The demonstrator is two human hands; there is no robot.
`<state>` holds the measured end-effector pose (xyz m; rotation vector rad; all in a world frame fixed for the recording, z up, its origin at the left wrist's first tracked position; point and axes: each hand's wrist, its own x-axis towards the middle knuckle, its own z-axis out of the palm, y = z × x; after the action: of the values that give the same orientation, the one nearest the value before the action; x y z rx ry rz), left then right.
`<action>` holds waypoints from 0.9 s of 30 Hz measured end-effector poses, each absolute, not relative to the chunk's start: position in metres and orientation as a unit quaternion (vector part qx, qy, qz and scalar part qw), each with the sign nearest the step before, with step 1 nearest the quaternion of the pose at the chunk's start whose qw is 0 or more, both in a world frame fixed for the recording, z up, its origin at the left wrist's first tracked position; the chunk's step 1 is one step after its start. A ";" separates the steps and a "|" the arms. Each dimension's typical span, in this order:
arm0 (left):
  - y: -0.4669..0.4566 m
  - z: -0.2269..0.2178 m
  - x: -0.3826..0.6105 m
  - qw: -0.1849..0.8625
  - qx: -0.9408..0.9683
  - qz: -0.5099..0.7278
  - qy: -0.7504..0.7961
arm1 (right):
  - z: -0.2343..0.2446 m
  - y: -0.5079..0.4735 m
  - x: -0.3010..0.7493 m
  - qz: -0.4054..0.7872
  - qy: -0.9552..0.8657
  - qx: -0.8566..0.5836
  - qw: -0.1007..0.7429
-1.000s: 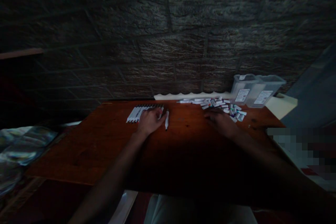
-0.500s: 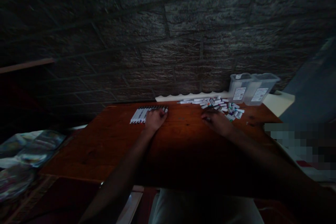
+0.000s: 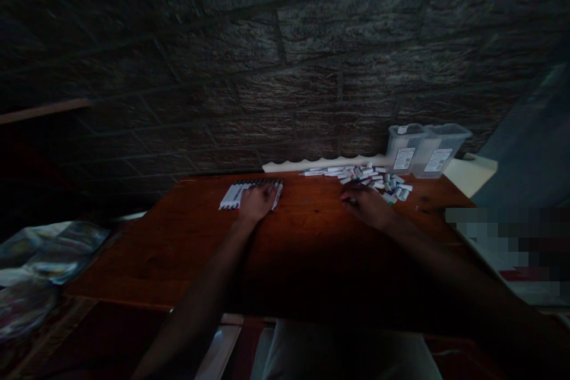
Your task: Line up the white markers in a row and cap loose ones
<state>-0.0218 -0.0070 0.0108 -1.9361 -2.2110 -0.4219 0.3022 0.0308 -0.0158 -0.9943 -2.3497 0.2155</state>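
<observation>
Left fingers (image 3: 271,194) bend over pens (image 3: 230,196), maybe for lining up, with soft nudges needed next; right fingers (image 3: 351,196) curl by caps (image 3: 403,194), both grips unclear.

This is likely a home: a block wall (image 3: 307,80) stands beyond the left hand (image 3: 256,203), and a patterned rug (image 3: 60,335) (only dimly visible) lies low to its left.

The left forearm (image 3: 209,291) rises from the lower left, wrist nearly straight, the left hand (image 3: 256,203) back up with fingers bent; the right forearm (image 3: 449,270) slants in from the lower right, the right hand (image 3: 369,206) curled inward, well apart from the left
</observation>
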 end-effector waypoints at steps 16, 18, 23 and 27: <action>-0.015 0.018 -0.017 0.108 -0.668 -0.081 -0.732 | -0.010 0.028 0.302 0.085 -0.883 -0.375 0.269; -0.015 0.017 -0.019 0.109 -0.672 -0.089 -0.727 | -0.011 0.028 0.302 0.090 -0.883 -0.374 0.270; -0.013 0.014 -0.022 0.107 -0.686 -0.093 -0.714 | -0.012 0.029 0.302 0.093 -0.882 -0.371 0.276; -0.013 0.014 -0.021 0.106 -0.682 -0.091 -0.718 | -0.013 0.029 0.302 0.083 -0.882 -0.374 0.276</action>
<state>-0.0211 -0.0135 0.0142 -2.0096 -2.1143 -0.2676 0.3018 0.0289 -0.0132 -1.0059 -2.3689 0.2233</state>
